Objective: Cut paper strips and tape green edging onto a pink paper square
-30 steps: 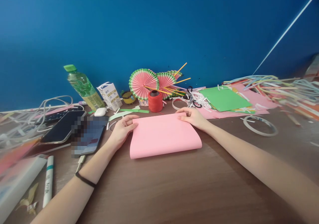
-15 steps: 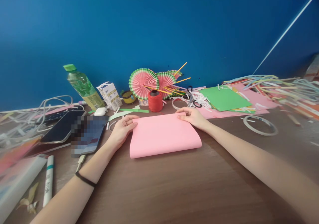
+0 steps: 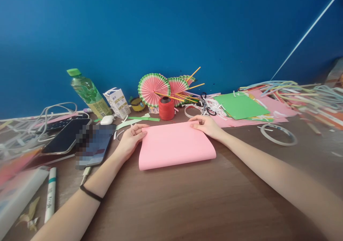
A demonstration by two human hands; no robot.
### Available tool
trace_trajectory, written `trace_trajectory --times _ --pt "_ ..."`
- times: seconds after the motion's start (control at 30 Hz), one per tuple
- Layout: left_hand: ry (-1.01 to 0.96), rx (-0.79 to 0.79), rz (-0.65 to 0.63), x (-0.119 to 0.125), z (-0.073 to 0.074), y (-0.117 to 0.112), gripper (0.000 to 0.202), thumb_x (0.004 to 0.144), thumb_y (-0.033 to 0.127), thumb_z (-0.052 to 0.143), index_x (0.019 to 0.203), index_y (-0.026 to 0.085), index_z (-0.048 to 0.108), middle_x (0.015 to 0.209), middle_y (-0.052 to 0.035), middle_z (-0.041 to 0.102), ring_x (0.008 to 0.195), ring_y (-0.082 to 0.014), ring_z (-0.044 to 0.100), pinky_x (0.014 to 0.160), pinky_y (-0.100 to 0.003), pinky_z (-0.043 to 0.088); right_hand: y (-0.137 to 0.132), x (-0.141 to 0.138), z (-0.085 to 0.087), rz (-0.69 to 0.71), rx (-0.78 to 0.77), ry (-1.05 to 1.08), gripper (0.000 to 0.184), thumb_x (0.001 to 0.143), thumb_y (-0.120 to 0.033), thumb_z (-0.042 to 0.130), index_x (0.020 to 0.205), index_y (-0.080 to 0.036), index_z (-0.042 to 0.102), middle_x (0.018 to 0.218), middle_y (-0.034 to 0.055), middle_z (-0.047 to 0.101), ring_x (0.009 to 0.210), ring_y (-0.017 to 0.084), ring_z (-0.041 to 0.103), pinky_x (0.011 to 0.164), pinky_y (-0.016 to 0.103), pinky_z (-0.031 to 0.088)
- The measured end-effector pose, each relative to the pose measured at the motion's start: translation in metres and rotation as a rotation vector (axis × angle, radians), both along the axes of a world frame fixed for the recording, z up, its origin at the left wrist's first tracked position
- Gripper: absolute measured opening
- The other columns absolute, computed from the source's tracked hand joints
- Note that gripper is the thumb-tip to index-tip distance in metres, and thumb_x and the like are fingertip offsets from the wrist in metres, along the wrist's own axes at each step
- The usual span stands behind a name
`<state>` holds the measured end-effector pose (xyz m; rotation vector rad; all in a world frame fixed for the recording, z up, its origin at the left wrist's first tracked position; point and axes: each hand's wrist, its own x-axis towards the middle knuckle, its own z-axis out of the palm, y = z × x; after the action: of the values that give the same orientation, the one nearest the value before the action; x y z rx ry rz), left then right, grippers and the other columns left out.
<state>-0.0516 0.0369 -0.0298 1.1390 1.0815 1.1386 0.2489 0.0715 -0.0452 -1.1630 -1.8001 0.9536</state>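
A pink sheet of paper (image 3: 175, 144) lies folded over on the brown table, its rounded fold toward me and its loose edges at the far side. My left hand (image 3: 131, 139) pinches the sheet's far left corner, fingers closed on the paper. At the far right corner my right hand (image 3: 207, 126) holds the edges together the same way. Both forearms rest low over the table.
Two phones (image 3: 80, 141) and cables lie at the left, with a marker pen (image 3: 49, 194) nearer me. Along the blue wall stand a green-capped bottle (image 3: 88, 93), a small carton (image 3: 118, 102), a red thread spool (image 3: 166, 109), paper fans (image 3: 154, 89), green paper (image 3: 241, 106), tape rings (image 3: 278, 134) and paper strips.
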Motion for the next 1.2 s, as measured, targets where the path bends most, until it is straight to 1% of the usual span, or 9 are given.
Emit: trace_trajectory --times 0.43,0.63,0.83,1.2 --pt "-0.014 -0.006 -0.002 0.0001 -0.0007 0.0002 0.032 0.059 0.023 0.074 0.088 0.016 0.062 0.076 -0.0008 0.069 0.057 -0.0085 0.059 0.055 -0.019 0.045 -0.0011 -0.0002 0.0015 -0.003 -0.01 0.01 0.024 0.068 -0.029 0.063 0.087 -0.016 0.062 0.09 0.005 0.066 0.077 0.018 0.06 0.067 0.029 0.045" --pt "-0.007 -0.015 0.014 0.0008 0.0005 -0.0001 0.033 0.058 0.023 0.075 0.087 0.016 0.062 0.075 -0.0006 0.068 0.057 -0.0084 0.058 0.054 -0.018 0.043 -0.0008 0.0006 0.0011 0.011 -0.005 0.011 0.027 0.066 -0.03 0.065 0.088 -0.016 0.062 0.091 0.0053 0.065 0.079 0.018 0.06 0.068 0.029 0.045" --pt "0.0 -0.005 0.014 0.0017 0.0011 -0.0001 0.033 0.058 0.024 0.075 0.087 0.015 0.062 0.069 -0.0004 0.067 0.058 -0.0094 0.058 0.054 -0.019 0.043 -0.0006 0.0011 0.0012 0.01 0.025 -0.006 0.026 0.067 -0.03 0.064 0.088 -0.016 0.063 0.091 0.0051 0.065 0.079 0.018 0.06 0.069 0.03 0.045" --pt "0.005 -0.005 0.015 0.0009 0.001 -0.0003 0.033 0.057 0.024 0.075 0.086 0.016 0.062 0.07 -0.0008 0.067 0.057 -0.0096 0.058 0.053 -0.019 0.043 -0.0001 0.0013 0.0006 0.006 0.02 -0.01 0.024 0.069 -0.03 0.063 0.088 -0.016 0.063 0.091 0.0049 0.065 0.079 0.018 0.06 0.07 0.03 0.045"
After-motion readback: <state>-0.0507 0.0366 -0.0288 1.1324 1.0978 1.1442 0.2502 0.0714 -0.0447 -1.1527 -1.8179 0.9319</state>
